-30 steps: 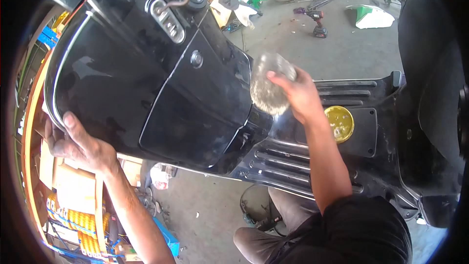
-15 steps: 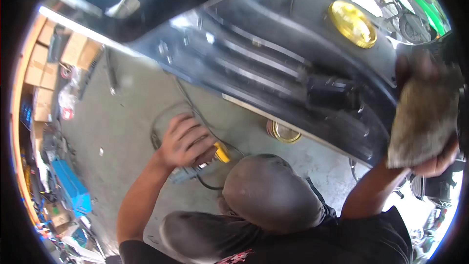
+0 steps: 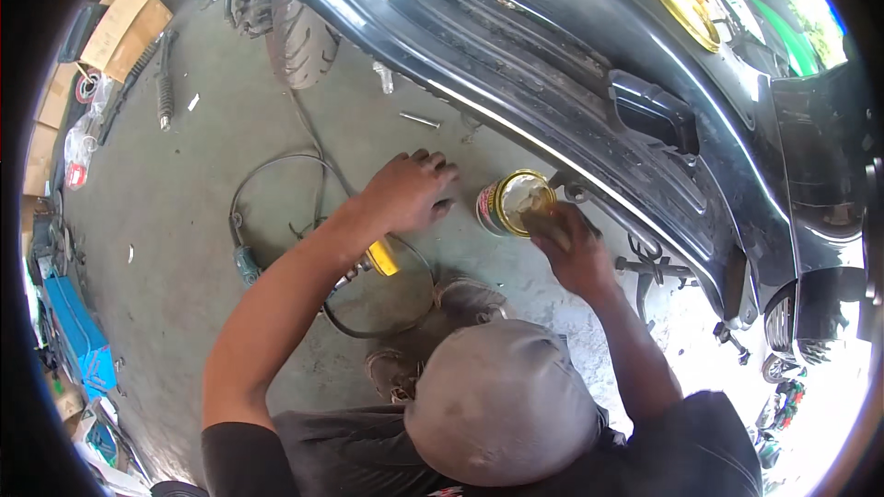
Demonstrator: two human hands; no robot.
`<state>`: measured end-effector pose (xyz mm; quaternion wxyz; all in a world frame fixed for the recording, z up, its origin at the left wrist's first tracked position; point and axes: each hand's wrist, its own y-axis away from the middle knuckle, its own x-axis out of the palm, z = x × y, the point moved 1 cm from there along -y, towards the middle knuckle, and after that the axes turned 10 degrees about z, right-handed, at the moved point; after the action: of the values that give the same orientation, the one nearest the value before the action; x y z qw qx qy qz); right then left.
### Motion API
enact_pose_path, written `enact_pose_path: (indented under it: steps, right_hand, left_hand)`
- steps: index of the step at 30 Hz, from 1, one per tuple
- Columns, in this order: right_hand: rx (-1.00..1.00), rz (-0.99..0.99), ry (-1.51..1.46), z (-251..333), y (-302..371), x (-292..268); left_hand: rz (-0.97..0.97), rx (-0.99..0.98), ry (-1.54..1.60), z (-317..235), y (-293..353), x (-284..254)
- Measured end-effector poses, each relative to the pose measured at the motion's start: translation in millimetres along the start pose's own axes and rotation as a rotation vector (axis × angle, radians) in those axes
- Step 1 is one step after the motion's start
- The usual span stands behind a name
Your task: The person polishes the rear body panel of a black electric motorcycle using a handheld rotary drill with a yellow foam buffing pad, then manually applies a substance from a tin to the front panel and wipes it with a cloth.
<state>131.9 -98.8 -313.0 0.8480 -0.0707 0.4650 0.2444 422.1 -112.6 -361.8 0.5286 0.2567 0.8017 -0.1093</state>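
Note:
My right hand (image 3: 582, 256) grips a dirty brownish pad (image 3: 554, 228) at the mouth of an open tin (image 3: 485, 209). Whether the pad is sponge or folded cloth I cannot tell. Pale, creamy paste (image 3: 523, 193) fills the tin, which stands on the floor below the edge of a glossy black scooter body (image 3: 516, 64). To the left of the tin my left hand (image 3: 416, 191) hangs over the floor, fingers loosely bent, thumb apart, nothing visible in it. A round gold lid (image 3: 680, 9) rests on the scooter's upper panel.
Below my left forearm lie a tool with a yellow part (image 3: 381, 258) and a looped cable (image 3: 241, 191). A loose bolt (image 3: 421, 119) is on the floor near a tyre (image 3: 302, 44). Cardboard boxes (image 3: 126, 28) and a blue box (image 3: 78, 327) line the left side.
My right hand has come down from the scooter's right end to the tin, bringing the pad. My left hand has moved right and slightly up. The view has shifted.

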Motion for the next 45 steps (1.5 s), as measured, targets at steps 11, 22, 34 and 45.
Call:
enact_pose_path:
  steps: [11,22,34,45]
  right_hand:
    - [-0.035,0.124,0.547,-31,-49,53]
    - [0.081,0.204,0.573,-13,-62,46]
    - [0.248,0.164,-0.253,-81,-42,36]
    - [0.185,0.156,0.387,-4,-63,39]
  left_hand:
    - [-0.107,-0.330,0.120,64,88,17]
    - [-0.071,-0.406,0.157,77,94,28]
    - [-0.034,-0.441,0.121,81,97,35]
    - [-0.022,-0.446,0.103,75,103,34]
